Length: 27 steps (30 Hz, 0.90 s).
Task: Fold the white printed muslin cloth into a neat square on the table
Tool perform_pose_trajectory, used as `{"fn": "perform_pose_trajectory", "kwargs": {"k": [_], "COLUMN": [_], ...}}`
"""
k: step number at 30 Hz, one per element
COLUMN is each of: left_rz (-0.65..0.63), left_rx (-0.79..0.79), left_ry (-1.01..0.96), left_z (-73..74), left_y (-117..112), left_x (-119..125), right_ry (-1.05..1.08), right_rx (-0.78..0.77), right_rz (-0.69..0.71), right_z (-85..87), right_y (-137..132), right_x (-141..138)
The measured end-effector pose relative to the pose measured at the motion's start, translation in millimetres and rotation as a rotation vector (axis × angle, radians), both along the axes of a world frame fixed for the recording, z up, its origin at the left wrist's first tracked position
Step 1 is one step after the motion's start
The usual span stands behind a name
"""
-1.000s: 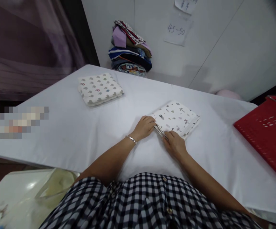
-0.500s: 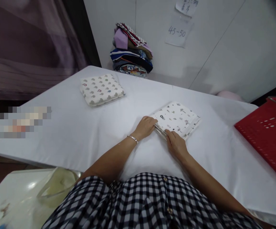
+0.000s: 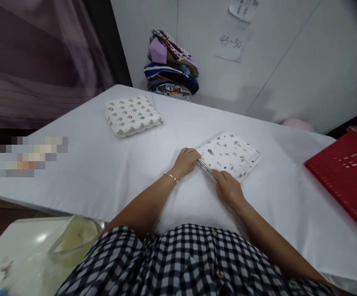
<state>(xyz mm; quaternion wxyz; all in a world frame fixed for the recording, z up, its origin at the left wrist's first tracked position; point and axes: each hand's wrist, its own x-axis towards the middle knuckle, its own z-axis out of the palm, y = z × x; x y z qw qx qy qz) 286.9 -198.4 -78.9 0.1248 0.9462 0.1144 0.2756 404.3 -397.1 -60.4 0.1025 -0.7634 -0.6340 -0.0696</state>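
Note:
A folded white cloth [image 3: 230, 154] with small printed palm trees and figures lies in several layers on the white-covered table [image 3: 104, 176]. My left hand [image 3: 187, 161], with a silver bracelet at the wrist, grips the near left corner of the layered edge. Further right along that same edge, my right hand [image 3: 228, 187] holds the fold with its fingers closed, thumb hidden. Another folded cloth [image 3: 133, 115], white with grey mushroom-like shapes, rests apart at the back left.
A red perforated plastic basket [image 3: 345, 164] stands at the right. Behind the table's far edge is a stack of folded clothes [image 3: 172, 65] by the wall. A blurred-out item [image 3: 33, 156] lies at the left. A white stool-like surface [image 3: 21, 246] with a translucent bag sits lower left.
My left hand has shifted very slightly left along the cloth's edge, and more of the layered edge shows between the hands. The cloth stays in place.

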Motion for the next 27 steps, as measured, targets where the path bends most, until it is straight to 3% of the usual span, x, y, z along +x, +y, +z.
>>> {"fn": "perform_pose_trajectory", "kwargs": {"k": [7, 12, 23, 27], "left_rz": [0.112, 0.094, 0.233, 0.221], "left_rx": [-0.142, -0.160, -0.214, -0.225], "left_ry": [-0.076, -0.123, -0.188, -0.201], "left_z": [0.1, 1.2, -2.2, -3.0], "left_y": [-2, -1, 0, -1], "left_x": [-3, -6, -6, -6], "right_ry": [0.171, 0.269, 0.302, 0.304], "right_rx": [0.065, 0.109, 0.127, 0.141], "right_rz": [-0.045, -0.034, -0.039, -0.032], "right_z": [0.3, -1.0, -4.4, -5.4], "right_y": [-1, 0, 0, 0], "right_x": [6, 10, 12, 12]}}
